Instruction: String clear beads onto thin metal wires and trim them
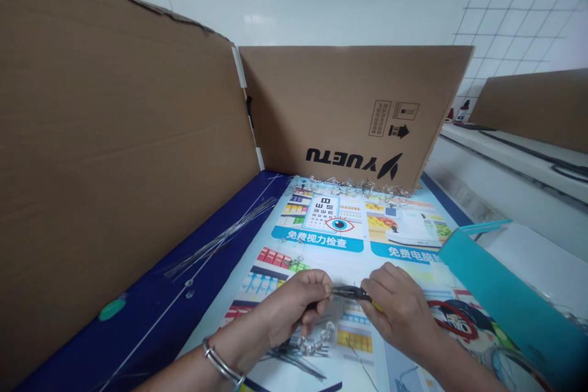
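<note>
My left hand (301, 303) is closed in a pinch at the tips of a pair of needle-nose pliers (348, 292). A curved string of clear beads (316, 340) hangs just below its fingers; the thin end in the pinch is mostly hidden. My right hand (402, 306) is wrapped round the pliers' handles, where a bit of yellow grip shows. The plier jaws point left and meet the left fingertips. Beneath the left hand lies a bundle of dark wire pieces (298, 362), with one loose thin wire (361, 364) to its right.
Cardboard panels (358, 110) wall off the left and back. Along the back panel's foot runs a row of clear beaded pieces (362, 188). Long thin wires (223, 237) lie at left, near loose clear beads (188, 283) and a green piece (112, 309). A teal box (509, 300) stands right.
</note>
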Demonstrator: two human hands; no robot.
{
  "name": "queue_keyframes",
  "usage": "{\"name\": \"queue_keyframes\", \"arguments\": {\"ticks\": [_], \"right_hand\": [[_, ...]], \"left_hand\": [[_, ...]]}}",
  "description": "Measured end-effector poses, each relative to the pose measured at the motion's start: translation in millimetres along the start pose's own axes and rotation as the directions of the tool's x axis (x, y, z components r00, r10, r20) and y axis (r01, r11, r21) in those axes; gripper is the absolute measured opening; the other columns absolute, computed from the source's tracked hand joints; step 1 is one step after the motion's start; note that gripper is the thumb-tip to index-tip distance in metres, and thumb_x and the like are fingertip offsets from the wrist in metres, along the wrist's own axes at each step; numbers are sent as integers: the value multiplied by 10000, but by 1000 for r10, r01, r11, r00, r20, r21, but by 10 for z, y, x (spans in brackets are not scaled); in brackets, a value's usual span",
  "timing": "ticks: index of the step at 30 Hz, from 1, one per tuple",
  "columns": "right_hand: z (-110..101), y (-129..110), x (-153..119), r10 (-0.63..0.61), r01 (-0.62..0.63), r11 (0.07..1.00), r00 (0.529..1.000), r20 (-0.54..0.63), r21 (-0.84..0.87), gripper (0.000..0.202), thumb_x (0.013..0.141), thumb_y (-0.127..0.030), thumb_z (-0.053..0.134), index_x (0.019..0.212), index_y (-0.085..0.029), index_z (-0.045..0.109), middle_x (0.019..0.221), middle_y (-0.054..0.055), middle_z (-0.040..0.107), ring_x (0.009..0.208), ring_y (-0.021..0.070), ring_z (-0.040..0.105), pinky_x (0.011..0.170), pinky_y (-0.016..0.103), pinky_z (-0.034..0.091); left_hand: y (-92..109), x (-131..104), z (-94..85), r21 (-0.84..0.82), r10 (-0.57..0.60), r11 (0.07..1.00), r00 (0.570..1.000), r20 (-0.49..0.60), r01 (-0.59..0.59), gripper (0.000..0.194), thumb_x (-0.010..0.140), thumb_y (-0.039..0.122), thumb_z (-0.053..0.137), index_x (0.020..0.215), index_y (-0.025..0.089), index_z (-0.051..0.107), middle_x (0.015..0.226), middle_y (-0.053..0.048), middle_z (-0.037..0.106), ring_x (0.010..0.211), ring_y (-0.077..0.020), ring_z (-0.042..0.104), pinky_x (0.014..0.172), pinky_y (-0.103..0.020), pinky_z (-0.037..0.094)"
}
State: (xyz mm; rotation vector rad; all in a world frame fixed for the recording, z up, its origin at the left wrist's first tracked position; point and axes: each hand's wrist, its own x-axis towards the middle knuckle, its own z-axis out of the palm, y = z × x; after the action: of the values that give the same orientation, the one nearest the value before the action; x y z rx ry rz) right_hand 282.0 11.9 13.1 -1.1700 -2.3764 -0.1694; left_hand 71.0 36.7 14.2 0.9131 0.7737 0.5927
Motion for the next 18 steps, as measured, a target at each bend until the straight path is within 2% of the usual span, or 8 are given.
{"name": "queue_keyframes", "arguments": {"ticks": [18], "right_hand": [[87, 22, -14, 37, -36, 999, 999, 26, -36, 120, 815, -231, 479, 737, -174, 550, 708, 42, 490, 707, 185, 392, 629, 321, 302]], "left_hand": [[-60, 38, -15, 28, 9, 1000, 1000, -4, -9, 54, 723, 215, 517, 710, 179, 479, 497, 73, 445, 298, -19, 241, 259, -122, 285]]}}
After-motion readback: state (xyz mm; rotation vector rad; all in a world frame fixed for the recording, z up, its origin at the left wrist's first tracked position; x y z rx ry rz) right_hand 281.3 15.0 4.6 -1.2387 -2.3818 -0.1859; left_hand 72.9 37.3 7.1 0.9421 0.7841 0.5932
